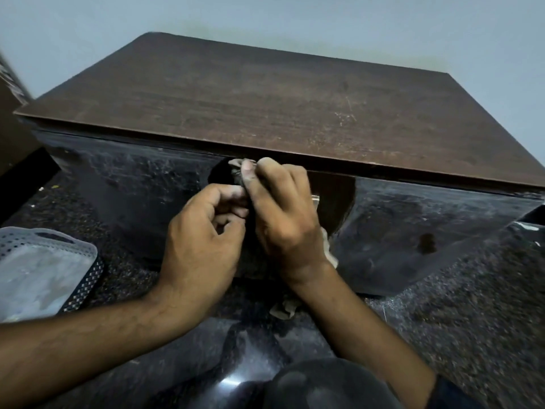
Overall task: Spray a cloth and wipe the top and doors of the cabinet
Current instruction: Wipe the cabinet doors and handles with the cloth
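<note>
A low cabinet stands in front of me, with a brown wooden top (265,93) and glossy black doors (132,187). Where the doors meet under the top's front edge there is a round cut-out (333,199). My right hand (283,211) grips a crumpled grey-beige cloth (236,168) and presses it at the upper left of that cut-out. The cloth's loose end hangs below my wrist (284,309). My left hand (203,231) is curled beside the right, its fingertips pinching the cloth. No spray bottle is in view.
A white perforated plastic basket (44,261) stands on the dark speckled floor (457,320) at the left. A brown panel (11,113) stands at the far left. A pale wall is behind the cabinet. A dark rounded object (324,385) sits at the bottom centre.
</note>
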Available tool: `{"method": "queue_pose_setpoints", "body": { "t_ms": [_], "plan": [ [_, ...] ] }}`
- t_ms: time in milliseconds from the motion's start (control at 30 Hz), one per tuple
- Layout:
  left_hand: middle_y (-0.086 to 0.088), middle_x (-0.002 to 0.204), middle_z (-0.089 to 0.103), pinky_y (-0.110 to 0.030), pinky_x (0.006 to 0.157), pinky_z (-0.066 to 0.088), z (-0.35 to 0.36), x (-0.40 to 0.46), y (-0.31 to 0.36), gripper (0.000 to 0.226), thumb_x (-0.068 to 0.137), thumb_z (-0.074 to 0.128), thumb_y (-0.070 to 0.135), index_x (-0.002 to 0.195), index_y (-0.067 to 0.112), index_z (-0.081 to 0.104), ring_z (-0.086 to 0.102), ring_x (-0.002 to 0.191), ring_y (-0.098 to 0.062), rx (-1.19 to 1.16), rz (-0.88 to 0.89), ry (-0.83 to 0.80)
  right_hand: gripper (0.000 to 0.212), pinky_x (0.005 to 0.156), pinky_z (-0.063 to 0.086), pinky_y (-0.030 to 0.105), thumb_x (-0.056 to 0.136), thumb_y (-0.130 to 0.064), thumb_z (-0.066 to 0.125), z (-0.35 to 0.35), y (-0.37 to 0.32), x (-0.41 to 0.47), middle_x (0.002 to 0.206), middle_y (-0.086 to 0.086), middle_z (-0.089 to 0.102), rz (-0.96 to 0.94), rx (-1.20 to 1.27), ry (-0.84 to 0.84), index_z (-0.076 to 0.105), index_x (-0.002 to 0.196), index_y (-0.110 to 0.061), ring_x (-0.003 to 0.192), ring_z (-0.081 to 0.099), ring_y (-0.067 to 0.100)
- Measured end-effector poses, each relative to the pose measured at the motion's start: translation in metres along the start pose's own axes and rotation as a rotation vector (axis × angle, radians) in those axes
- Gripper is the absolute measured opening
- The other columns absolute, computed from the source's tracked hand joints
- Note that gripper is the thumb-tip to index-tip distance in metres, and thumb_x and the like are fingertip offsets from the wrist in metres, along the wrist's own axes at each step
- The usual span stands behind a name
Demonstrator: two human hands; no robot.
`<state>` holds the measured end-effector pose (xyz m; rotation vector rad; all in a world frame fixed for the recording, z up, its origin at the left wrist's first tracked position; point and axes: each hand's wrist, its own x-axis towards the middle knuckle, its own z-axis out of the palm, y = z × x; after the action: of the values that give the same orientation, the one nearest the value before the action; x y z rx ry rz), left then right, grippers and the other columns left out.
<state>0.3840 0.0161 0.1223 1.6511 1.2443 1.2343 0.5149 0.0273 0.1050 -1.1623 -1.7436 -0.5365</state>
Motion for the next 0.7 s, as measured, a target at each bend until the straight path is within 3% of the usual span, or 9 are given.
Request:
{"method": "queue_pose_setpoints", "body": {
  "t_ms": [67,267,433,700],
  "plan": [
    [0.009,0.099,0.072,-0.021,0.082,0.053,-0.004,0.002,0.000,0.038,0.078,0.054,0.012,0.101,0.039,0.068,0.070,0.091,-0.005,0.003,0.003,0.006,0.027,0.085,0.048,0.040,0.101,-0.005,0.053,-0.006,0.001,-0.002,0.114,0.027,0.065,-0.004,-0.042,-0.014,0.066,0.119,0.011,0.092,0.057,0.037],
    [0.009,0.100,0.072,-0.013,0.080,0.051,-0.014,0.001,0.001,0.045,0.079,0.051,0.007,0.111,0.031,0.071,0.069,0.094,-0.007,-0.037,0.005,-0.007,0.029,0.094,0.037,0.023,0.094,0.008,0.055,-0.028,0.007,-0.025,0.110,0.023,0.063,0.214,-0.084,0.124,0.067,0.120,0.007,0.092,0.056,0.032],
    [0.012,0.105,0.071,-0.011,0.082,0.051,-0.021,-0.004,-0.007,0.050,0.087,0.056,-0.006,0.117,0.032,0.068,0.067,0.099,-0.002,0.024,-0.027,-0.065,0.022,0.077,0.047,0.037,0.098,0.000,0.059,-0.003,-0.005,-0.017,0.110,0.025,0.065,0.077,-0.088,-0.027,0.068,0.116,0.010,0.083,0.055,0.033],
    [0.015,0.109,0.068,-0.009,0.086,0.050,-0.017,-0.010,-0.001,0.048,0.087,0.057,-0.004,0.124,0.025,0.067,0.063,0.100,0.006,0.083,-0.079,-0.150,0.023,0.077,0.048,0.038,0.096,0.001,0.061,-0.011,-0.001,-0.044,0.107,0.025,0.064,0.130,-0.129,-0.133,0.067,0.116,0.010,0.088,0.054,0.031]
  ]
}}
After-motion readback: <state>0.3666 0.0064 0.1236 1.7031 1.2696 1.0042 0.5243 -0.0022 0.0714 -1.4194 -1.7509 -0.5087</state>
